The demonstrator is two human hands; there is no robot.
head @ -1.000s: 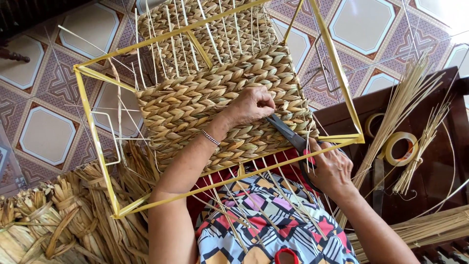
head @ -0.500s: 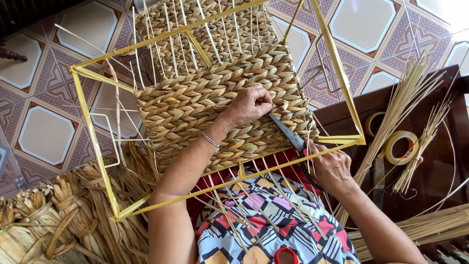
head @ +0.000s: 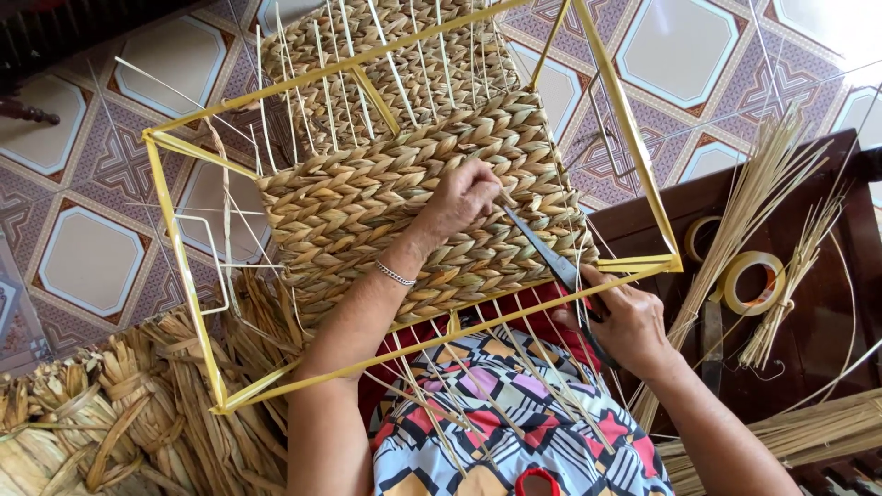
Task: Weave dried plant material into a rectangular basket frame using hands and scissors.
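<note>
Right hand (head: pixel 629 323) closed on dark metal scissors (head: pixel 551 262), blades angled toward left hand (head: pixel 464 197) pinching a strand on the braided straw basket panel (head: pixel 404 216) inside the yellow rectangular metal frame (head: pixel 179 257), over the lap. Just right: dark wooden table (head: pixel 827 303) with tape rolls (head: pixel 749 280) and reed bundles (head: pixel 763 184). Beyond: patterned tile floor (head: pixel 92 257), open past the frame's far edge.

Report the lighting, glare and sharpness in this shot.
Head view: even daylight, soft shadows; glare washes out the floor tiles at top right. The woven panel, left hand, right hand and scissors look sharp; the frame's straight edges splay toward the corners.
</note>
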